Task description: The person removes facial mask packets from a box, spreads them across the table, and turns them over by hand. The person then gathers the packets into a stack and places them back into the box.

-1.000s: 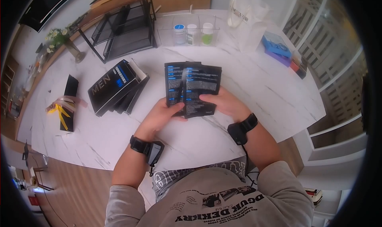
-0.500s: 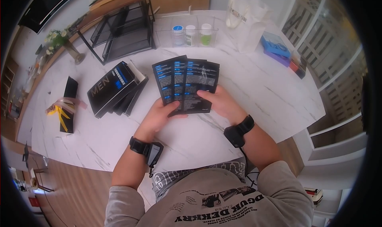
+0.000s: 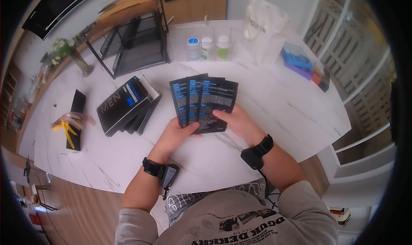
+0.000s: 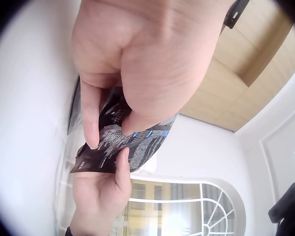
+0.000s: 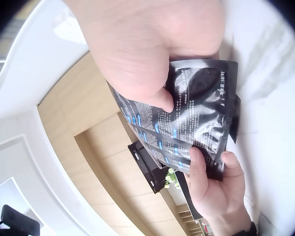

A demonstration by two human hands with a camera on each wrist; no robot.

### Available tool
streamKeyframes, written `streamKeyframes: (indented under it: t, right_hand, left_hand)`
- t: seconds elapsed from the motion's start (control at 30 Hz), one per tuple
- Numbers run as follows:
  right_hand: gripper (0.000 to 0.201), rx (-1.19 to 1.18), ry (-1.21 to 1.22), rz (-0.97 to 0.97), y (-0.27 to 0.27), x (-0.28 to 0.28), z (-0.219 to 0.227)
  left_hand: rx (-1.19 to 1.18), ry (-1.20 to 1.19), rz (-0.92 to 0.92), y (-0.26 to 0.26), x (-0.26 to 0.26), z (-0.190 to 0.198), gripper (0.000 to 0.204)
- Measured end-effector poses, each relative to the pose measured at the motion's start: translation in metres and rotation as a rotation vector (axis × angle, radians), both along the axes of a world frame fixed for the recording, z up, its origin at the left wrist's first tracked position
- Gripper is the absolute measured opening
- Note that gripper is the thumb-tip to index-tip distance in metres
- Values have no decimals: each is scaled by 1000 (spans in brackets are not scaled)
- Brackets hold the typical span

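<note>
Several flat black packets [image 3: 216, 100] with blue and white print are fanned out above the marble table, overlapping one another. The left hand [image 3: 175, 135] pinches their lower left part, thumb on the printed face. At the lower right, the right hand [image 3: 242, 122] grips the front packet, its thumb lying across the text. In the left wrist view the packets [image 4: 142, 147] lie between the fingers of the left hand [image 4: 147, 59]. The right wrist view has the right hand [image 5: 147, 49] holding a glossy packet [image 5: 201, 105], with the left hand [image 5: 219, 194] at its other edge.
Black MEN boxes [image 3: 122, 105] are stacked left of the hands, beside a ribboned black box [image 3: 76, 120]. Behind stand a mesh rack [image 3: 139, 47], a clear organizer with bottles [image 3: 222, 48] and a white bag [image 3: 264, 34]. Blue and purple boxes [image 3: 297, 58] are at the right.
The packets have spread from two visible columns into a wider fan. Both hands keep hold of them. The head view has shifted, so the table and its objects appear slightly lower.
</note>
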State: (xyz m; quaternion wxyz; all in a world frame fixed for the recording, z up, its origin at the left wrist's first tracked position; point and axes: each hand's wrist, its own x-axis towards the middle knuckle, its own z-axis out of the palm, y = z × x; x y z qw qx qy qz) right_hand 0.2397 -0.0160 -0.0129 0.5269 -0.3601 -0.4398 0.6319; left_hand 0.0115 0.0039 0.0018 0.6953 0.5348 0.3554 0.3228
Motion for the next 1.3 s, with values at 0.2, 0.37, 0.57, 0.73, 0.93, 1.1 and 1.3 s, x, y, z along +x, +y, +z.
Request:
streamKeyframes:
  t: [0.2,0.37,0.57,0.73,0.93,1.1,1.3]
  right_hand:
    - [30,-2,27,13,-1,0,1]
    - [31,-125,198,-55,-4,-2,14]
    - [32,61,27,-138,-3,-2,9]
    - [30,96,-13,-169,-4,-3,7]
    - [30,147,-48,-178,-5,-4,11]
    - [31,173,-73,-175,-4,-3,8]
    - [31,194,-128,-189,-3,0,8]
  left_hand:
    - [13,-7,-1,1,-1,-2,28]
    - [5,5,-6,0,-2,0,28]
    - [7,20,-46,-2,-2,5,28]
    - [37,42,-62,1,-3,0,29]
    - [-8,62,-36,-3,-1,10,29]
    - [-17,45,-38,-2,-2,7,30]
    - [-15,33,-29,0,-4,4,30]
